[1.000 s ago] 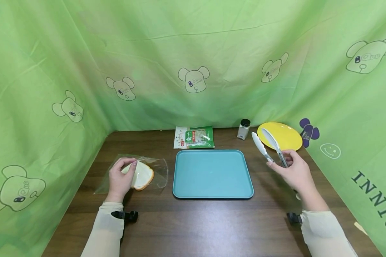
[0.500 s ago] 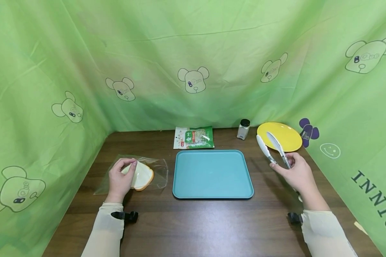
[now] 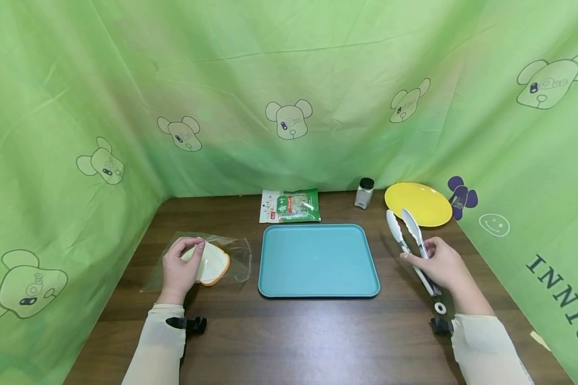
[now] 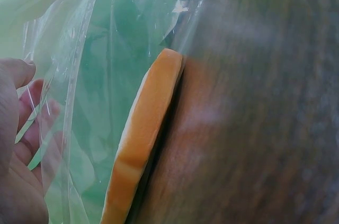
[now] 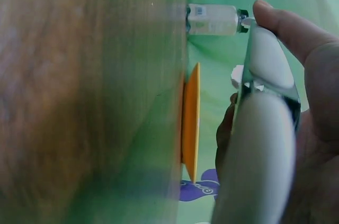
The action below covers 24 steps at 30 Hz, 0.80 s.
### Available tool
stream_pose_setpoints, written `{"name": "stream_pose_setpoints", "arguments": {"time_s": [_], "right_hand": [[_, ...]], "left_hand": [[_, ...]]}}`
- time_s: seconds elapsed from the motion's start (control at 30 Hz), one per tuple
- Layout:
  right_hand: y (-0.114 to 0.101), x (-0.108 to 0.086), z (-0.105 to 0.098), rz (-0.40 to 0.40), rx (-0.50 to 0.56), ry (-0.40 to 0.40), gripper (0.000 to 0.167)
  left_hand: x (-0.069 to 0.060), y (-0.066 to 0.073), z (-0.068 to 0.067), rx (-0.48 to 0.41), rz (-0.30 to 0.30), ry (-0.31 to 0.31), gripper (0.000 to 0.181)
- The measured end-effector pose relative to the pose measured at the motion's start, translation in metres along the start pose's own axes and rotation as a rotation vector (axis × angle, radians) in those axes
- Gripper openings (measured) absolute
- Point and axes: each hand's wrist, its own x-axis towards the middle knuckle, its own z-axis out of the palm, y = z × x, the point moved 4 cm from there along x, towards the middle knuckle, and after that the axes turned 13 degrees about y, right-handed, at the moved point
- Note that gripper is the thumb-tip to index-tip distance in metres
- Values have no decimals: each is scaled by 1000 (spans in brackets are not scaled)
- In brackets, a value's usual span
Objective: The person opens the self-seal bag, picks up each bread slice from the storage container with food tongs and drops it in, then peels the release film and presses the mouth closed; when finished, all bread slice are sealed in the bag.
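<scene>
On the left of the table, my left hand (image 3: 180,267) pinches the film of a clear plastic bag (image 3: 241,262) between thumb and fingers. A slice of bread (image 3: 215,263) with an orange-brown crust lies there, partly hidden by that hand. In the left wrist view the bag film (image 4: 82,102) rises above the bread slice (image 4: 145,118); whether the slice is wholly inside cannot be told. On the right my right hand (image 3: 440,262) holds kitchen tongs (image 3: 396,230), their white-tipped arms spread and pointing away from me. Nothing is between the tips.
A blue tray (image 3: 318,262) lies mid-table between the hands. Behind it are a green-and-white packet (image 3: 291,206) and a small black-lidded jar (image 3: 364,195). A yellow plate (image 3: 426,203) lies at the back right, just beyond the tongs. Green cloth (image 3: 289,69) encloses the table.
The tongs have come back toward me from over the yellow plate and swung more upright in the head view, with their ringed end now showing. The left hand, bag and bread have stayed put.
</scene>
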Motion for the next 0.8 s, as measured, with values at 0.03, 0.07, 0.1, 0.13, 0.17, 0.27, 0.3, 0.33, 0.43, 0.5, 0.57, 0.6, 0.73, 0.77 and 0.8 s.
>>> {"name": "stream_pose_setpoints", "arguments": {"time_s": [0.03,0.07,0.1,0.13,0.17,0.27,0.3,0.33,0.43,0.5,0.57,0.6,0.73,0.77,0.8], "right_hand": [[1,0,0,4,-1,-10,95],[1,0,0,9,-4,-21,96],[2,0,0,11,-7,-32,96],[2,0,0,15,-11,-41,96],[2,0,0,17,-17,-48,97],[3,-1,0,19,-43,-70,97],[3,-1,0,19,-52,-78,97],[3,-1,1,20,-60,-83,97],[4,-2,2,16,-82,-101,97],[5,-2,3,16,-93,-105,96],[6,-2,3,14,-102,-107,95],[6,-2,3,15,-105,-108,95],[8,-2,3,30,-118,-125,97],[9,-2,3,35,-125,-129,98],[9,-1,3,41,-131,-135,99]], "left_hand": [[0,0,0,0,0,0,5],[0,0,0,-1,2,0,5],[1,1,0,-1,3,0,6],[1,1,0,2,6,0,6],[1,1,0,0,3,0,6],[0,2,0,2,4,-3,5],[1,2,0,3,4,-4,5],[0,2,0,6,6,-4,5],[0,3,0,6,5,-6,6],[0,3,0,9,1,-6,6],[0,3,0,9,-4,-7,7],[0,3,0,11,-6,-7,7],[0,2,0,10,-4,-9,6],[0,2,0,9,-4,-9,6],[0,2,0,9,-3,-9,6]]}}
